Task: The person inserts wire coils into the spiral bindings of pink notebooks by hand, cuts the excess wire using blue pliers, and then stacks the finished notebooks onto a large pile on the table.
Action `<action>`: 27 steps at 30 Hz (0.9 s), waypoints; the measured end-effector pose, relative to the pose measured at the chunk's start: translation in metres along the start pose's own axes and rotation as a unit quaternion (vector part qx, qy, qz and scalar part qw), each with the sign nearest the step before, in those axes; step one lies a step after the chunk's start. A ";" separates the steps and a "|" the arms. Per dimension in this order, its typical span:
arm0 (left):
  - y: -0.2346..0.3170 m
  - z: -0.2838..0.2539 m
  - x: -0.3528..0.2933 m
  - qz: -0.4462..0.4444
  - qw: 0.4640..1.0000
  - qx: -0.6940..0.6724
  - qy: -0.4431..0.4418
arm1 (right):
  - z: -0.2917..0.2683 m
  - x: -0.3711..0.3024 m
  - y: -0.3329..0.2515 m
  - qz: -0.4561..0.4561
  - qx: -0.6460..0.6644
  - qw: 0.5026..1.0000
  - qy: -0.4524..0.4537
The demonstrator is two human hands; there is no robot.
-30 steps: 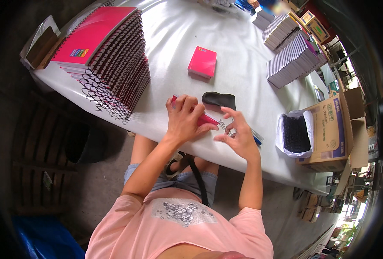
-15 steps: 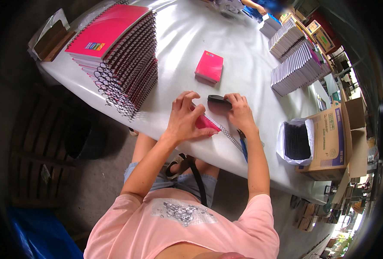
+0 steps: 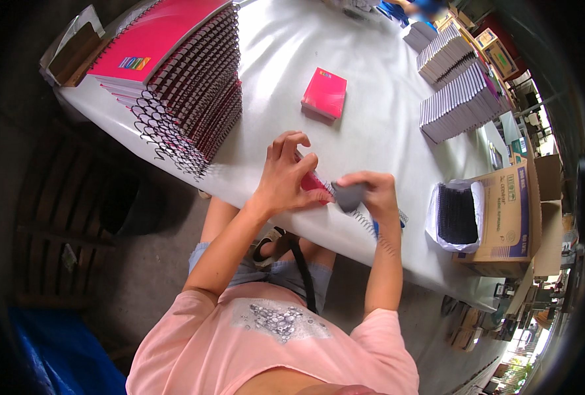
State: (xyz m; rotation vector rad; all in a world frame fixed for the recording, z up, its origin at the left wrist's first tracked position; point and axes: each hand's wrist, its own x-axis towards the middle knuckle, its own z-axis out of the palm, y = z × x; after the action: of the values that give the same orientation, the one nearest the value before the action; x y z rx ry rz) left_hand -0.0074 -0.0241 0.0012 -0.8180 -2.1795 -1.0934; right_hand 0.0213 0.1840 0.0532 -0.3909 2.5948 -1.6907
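My left hand (image 3: 284,176) is closed around a small pink notebook (image 3: 311,183), gripping it by its sides on the table near the front edge. From the notebook's right-hand edge a thin wire coil (image 3: 365,222) trails out past my right wrist. My right hand (image 3: 377,191) is closed on a dark grey, flat piece with a rounded end (image 3: 349,196), held against or just above the coil where it meets the notebook; motion blurs it. Partly hidden beneath my right wrist lies a blue-handled tool (image 3: 376,226). Beyond my hands sits a small pink block of notebooks (image 3: 324,95).
A tall stack of pink spiral notebooks (image 3: 161,46) stands at the left. An open carton (image 3: 503,217) with a bag of black coils (image 3: 457,214) is on the right. Rows of book stacks (image 3: 454,105) line the far right, near another person's arm.
My right hand has drawn the dark grey piece nearer to me, down to the coil at the notebook's edge. My left hand keeps its grip on the notebook.
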 end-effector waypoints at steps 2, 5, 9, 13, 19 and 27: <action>0.000 0.000 0.004 0.002 1.000 0.006 -0.004 | -0.005 0.004 0.019 0.042 0.020 0.996 0.076; 0.002 0.004 0.005 0.003 1.000 0.015 -0.006 | -0.002 -0.001 0.005 -0.106 0.186 0.977 0.023; 0.001 -0.001 0.011 -0.011 1.000 0.019 -0.021 | 0.001 0.018 0.002 0.033 -0.141 0.981 0.127; -0.010 -0.003 0.006 -0.090 0.992 -0.085 0.004 | 0.017 0.012 -0.004 -0.048 0.208 0.977 0.026; -0.025 0.005 0.004 -0.085 0.984 -0.154 0.003 | 0.027 0.021 -0.009 -0.082 0.051 0.995 0.034; -0.030 0.010 0.003 -0.173 0.948 -0.265 -0.031 | 0.034 0.038 -0.018 -0.041 -0.167 0.985 0.030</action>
State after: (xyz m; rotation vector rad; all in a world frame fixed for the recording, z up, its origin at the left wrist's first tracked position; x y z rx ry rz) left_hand -0.0330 -0.0292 -0.0170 -0.7010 -2.1545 -1.9089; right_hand -0.0068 0.1381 0.0594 -0.4677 2.9510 -1.2994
